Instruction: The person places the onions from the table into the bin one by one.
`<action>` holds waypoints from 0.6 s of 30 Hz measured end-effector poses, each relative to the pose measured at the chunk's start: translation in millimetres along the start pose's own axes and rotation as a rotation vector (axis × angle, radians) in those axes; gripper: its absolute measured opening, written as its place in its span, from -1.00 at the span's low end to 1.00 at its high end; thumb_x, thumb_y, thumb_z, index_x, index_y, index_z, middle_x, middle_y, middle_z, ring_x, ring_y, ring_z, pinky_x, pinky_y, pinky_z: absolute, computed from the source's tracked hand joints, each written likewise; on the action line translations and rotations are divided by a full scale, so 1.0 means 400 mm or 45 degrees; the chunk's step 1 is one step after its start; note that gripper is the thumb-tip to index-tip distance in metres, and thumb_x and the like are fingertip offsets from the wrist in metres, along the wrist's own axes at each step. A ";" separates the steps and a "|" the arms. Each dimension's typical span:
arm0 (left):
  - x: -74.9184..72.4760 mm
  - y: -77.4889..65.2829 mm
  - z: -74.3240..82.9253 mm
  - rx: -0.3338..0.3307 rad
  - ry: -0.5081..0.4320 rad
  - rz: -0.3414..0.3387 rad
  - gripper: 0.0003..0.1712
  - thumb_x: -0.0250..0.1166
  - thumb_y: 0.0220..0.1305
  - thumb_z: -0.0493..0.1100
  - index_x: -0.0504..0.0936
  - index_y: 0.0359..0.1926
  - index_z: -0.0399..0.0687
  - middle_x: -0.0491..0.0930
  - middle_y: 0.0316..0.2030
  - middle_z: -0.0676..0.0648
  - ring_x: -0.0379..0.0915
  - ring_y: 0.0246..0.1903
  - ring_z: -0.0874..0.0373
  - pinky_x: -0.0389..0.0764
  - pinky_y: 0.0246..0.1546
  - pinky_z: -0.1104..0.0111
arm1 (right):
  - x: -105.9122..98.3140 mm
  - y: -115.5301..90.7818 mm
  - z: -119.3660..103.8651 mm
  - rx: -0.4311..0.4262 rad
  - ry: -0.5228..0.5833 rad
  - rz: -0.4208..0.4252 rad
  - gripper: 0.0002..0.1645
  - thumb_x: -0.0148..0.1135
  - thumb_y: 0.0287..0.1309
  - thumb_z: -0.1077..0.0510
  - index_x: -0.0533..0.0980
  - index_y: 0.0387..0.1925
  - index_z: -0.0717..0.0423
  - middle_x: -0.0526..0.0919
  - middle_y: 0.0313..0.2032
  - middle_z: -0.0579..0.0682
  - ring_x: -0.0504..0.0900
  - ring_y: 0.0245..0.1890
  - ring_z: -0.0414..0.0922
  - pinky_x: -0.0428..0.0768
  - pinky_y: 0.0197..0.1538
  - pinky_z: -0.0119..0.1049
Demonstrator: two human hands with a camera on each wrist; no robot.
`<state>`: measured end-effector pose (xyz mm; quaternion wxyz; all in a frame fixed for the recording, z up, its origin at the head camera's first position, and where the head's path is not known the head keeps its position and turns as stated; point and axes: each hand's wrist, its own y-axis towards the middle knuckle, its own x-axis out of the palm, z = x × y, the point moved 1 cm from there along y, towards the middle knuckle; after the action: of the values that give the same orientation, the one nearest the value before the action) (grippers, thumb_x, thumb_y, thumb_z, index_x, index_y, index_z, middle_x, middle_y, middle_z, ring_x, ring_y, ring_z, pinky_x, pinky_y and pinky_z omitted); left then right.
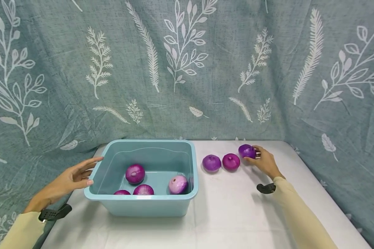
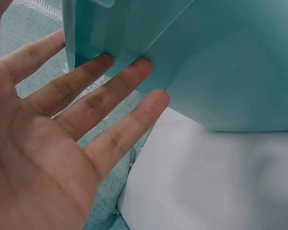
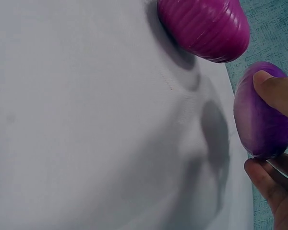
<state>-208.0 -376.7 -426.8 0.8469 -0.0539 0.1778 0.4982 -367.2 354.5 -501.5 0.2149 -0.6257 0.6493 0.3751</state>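
Note:
My right hand (image 1: 267,164) pinches a purple onion (image 1: 245,151) between thumb and fingers at the back right of the table. The right wrist view shows this onion (image 3: 254,117) raised, its shadow on the white cloth apart from it. Beside it sit a magenta onion (image 1: 231,162) and another purple onion (image 1: 211,163). At the left end of a light blue plastic bin (image 1: 146,207), my left hand (image 1: 70,178) rests its extended fingertips against the outer side and rim. Inside the bin lie several red onions, including one at the left (image 1: 135,173) and a paler one at the right (image 1: 178,184).
White cloth (image 1: 224,214) covers the table. A blue-green curtain (image 1: 162,114) with white leaf prints hangs behind and along both sides. The bin's raised walls stand between the onions inside and those on the cloth.

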 end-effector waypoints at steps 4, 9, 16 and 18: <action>-0.001 0.000 0.001 -0.001 0.007 0.001 -0.16 0.13 0.54 -0.38 -0.03 0.67 0.04 0.02 0.59 -0.07 0.29 0.36 0.38 0.54 0.17 0.42 | -0.011 -0.003 -0.007 -0.039 -0.018 0.016 0.03 0.52 0.18 -0.15 0.30 0.43 0.37 0.50 0.24 0.45 0.61 0.10 0.32 0.56 0.16 0.21; -0.002 0.001 0.002 -0.003 0.007 0.011 -0.16 0.13 0.54 -0.38 -0.01 0.66 0.08 0.05 0.58 -0.03 0.30 0.36 0.35 0.55 0.17 0.41 | -0.023 -0.005 -0.019 -0.079 -0.015 0.042 -0.02 0.53 0.17 -0.13 0.35 0.41 0.34 0.52 0.23 0.43 0.64 0.07 0.31 0.61 0.11 0.20; 0.000 0.001 0.001 -0.037 0.011 0.023 -0.16 0.14 0.54 -0.36 -0.01 0.66 0.10 0.06 0.58 0.00 0.29 0.35 0.40 0.55 0.17 0.41 | -0.031 -0.018 -0.035 -0.086 -0.013 0.036 -0.06 0.54 0.17 -0.10 0.36 0.41 0.29 0.53 0.23 0.40 0.65 0.05 0.29 0.66 0.05 0.17; 0.002 0.001 0.001 -0.055 0.014 0.036 -0.15 0.16 0.53 -0.35 0.00 0.66 0.12 0.06 0.58 0.00 0.30 0.34 0.42 0.55 0.16 0.41 | -0.033 -0.023 -0.040 -0.091 -0.011 0.030 -0.07 0.54 0.17 -0.07 0.36 0.42 0.28 0.54 0.23 0.39 0.66 0.04 0.28 0.67 0.04 0.15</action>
<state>-208.1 -375.7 -426.6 0.8374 -0.0725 0.1724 0.5136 -353.7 351.5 -483.5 0.1906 -0.6237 0.6419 0.4034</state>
